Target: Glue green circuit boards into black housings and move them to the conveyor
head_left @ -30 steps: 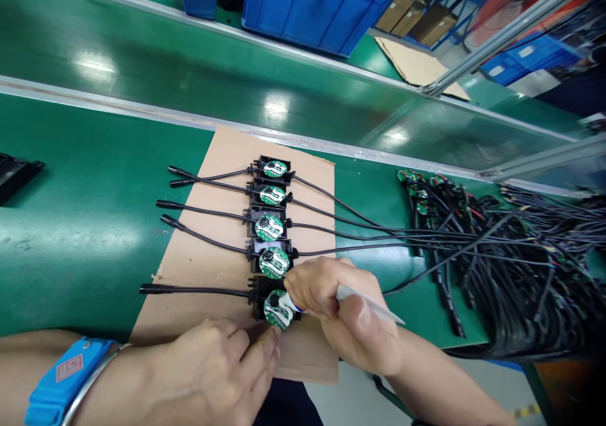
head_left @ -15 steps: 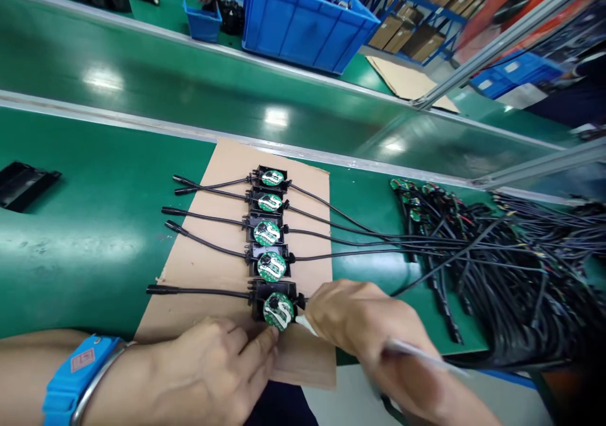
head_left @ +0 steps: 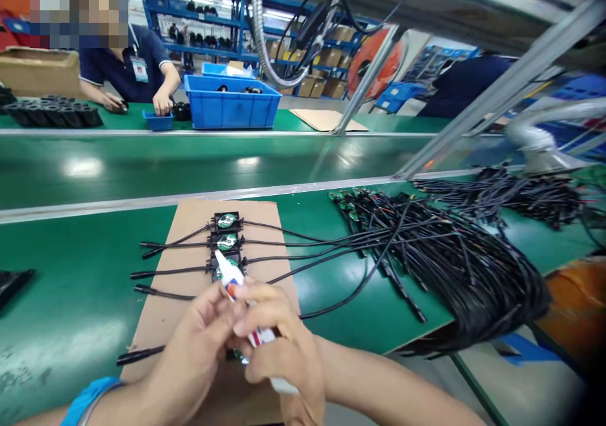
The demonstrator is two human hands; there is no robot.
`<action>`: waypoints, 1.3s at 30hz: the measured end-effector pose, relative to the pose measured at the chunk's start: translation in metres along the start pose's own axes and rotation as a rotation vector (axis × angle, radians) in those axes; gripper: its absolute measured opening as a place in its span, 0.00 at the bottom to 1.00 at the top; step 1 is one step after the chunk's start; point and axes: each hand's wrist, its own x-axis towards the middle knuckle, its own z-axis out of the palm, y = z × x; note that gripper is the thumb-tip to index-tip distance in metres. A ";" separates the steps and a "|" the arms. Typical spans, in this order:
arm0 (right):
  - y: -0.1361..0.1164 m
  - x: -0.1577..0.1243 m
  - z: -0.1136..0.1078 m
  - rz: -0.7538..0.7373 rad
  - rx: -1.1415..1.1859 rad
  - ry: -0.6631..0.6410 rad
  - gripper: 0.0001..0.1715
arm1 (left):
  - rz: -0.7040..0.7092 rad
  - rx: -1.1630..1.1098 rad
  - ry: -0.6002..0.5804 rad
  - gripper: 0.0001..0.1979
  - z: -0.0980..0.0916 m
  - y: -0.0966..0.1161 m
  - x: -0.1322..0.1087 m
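My right hand (head_left: 281,331) is wrapped around a white glue tube (head_left: 228,269) with red and blue print, its pointed white nozzle tilted up and away. My left hand (head_left: 192,344) pinches at the tube's neck; its fingertips are partly hidden. Behind the nozzle, a column of black housings lies on a cardboard sheet (head_left: 262,213). The farthest housings carry a round green circuit board (head_left: 227,221) and another circuit board (head_left: 226,243), each with white on top. Black cables (head_left: 175,245) run out both sides. My hands cover the nearer housings.
On the right lies a big heap of black cables (head_left: 426,255) with boards at their ends. A black part (head_left: 14,284) sits at the left edge. Across the bench a co-worker (head_left: 142,66) handles a small blue bin (head_left: 158,121) beside a large blue crate (head_left: 234,104).
My view has tilted up. My right hand has lifted the glue tube from beside the nearest board, and my left hand has left that board and come up to the tube's neck.
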 end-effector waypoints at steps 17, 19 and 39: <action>0.208 0.105 -0.065 0.794 -0.682 -0.069 0.16 | 0.452 1.042 0.031 0.07 -0.051 0.026 0.035; 0.229 0.105 -0.064 0.867 -0.711 -0.095 0.15 | 0.452 1.160 0.021 0.05 -0.065 0.025 0.017; 0.057 -0.062 -0.044 0.025 -0.188 -0.380 0.11 | 0.450 1.466 -0.169 0.10 -0.075 -0.015 -0.018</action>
